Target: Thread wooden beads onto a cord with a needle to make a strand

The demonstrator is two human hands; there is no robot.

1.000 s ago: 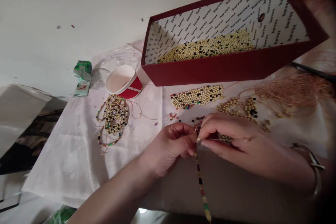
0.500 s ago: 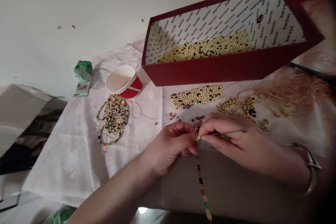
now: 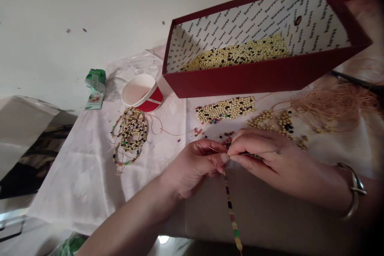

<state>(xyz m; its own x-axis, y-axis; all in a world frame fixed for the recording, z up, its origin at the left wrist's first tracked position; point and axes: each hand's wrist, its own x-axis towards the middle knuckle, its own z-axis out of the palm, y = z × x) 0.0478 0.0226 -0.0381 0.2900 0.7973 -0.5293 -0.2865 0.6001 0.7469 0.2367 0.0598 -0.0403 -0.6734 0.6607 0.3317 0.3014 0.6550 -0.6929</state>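
The left hand (image 3: 193,167) gripped a hanging strand (image 3: 230,205) while, just beside it, the right hand (image 3: 277,164) pinched a needle (image 3: 255,153).

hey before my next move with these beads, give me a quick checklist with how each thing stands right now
1. Needle in the right hand's grip: ok, held pinched.
2. Bead strand in the left hand: ok, hanging below it.
3. Any bead seated on the needle: cannot tell, hidden where the hands meet.
4. Strand's lower end secured: cannot tell, it leaves the picture.
5. Loose coloured beads gathered: not ok, scattered over the cloth.
6. Red box upright: ok, open side up.
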